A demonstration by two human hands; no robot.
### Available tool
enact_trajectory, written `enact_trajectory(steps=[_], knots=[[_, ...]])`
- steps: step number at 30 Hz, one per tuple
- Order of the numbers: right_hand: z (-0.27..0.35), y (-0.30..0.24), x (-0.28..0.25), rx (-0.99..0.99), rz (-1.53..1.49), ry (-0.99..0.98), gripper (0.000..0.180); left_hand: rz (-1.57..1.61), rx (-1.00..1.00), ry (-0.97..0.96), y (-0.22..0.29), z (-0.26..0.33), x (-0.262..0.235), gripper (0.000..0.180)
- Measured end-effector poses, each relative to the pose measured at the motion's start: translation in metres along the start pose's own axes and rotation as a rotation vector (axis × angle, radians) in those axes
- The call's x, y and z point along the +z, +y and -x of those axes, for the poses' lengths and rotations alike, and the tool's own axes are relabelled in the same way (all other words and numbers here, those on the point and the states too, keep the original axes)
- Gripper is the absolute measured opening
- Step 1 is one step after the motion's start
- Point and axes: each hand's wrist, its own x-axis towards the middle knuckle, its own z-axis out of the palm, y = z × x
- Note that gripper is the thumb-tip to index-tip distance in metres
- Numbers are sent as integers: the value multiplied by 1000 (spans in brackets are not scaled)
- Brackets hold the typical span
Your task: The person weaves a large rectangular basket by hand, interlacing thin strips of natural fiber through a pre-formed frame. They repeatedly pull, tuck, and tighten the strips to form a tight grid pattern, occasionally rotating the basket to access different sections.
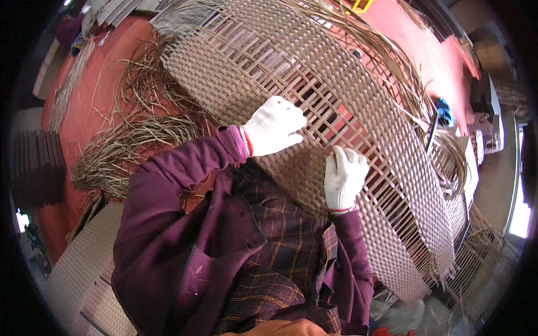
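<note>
Head view | woven panel [336, 61] lies slantwise before the person, loose strips [134, 148] at its left | left hand [273, 126], white-gloved, is half curled over open lattice [324, 115]; right hand [346, 175], fingers bent, beside it | whether they grip, cannot tell

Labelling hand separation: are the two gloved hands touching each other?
Apart. The head view shows a plain gap, with the woven panel visible between the left hand and the right hand.
</note>
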Motion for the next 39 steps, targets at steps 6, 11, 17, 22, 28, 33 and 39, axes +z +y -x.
enact_trajectory(steps=[6, 11, 17, 22, 28, 33, 39], knots=[[-8, -7, 2, 23, -43, 0, 19, -42, -93, 138, -14, -4, -10, 45], [-31, -22, 6, -93, -215, 7, 26, -41, -103, -101, -20, 22, -28, 48], [-101, -66, 60, -317, -403, -50, 34, -183, -128, 218, -77, 13, -42, 35], [-141, -95, 98, -392, -423, -15, 27, -116, -190, -29, -100, 28, -46, 32], [-195, -95, 131, -414, -367, 14, 20, -206, -131, 255, -113, 31, -50, 33], [-235, -106, 167, -499, -306, -27, 17, -107, -134, 156, -134, 31, -48, 36], [-256, -111, 186, -536, -87, -165, 16, -24, -132, 156, -141, 53, -45, 31]])
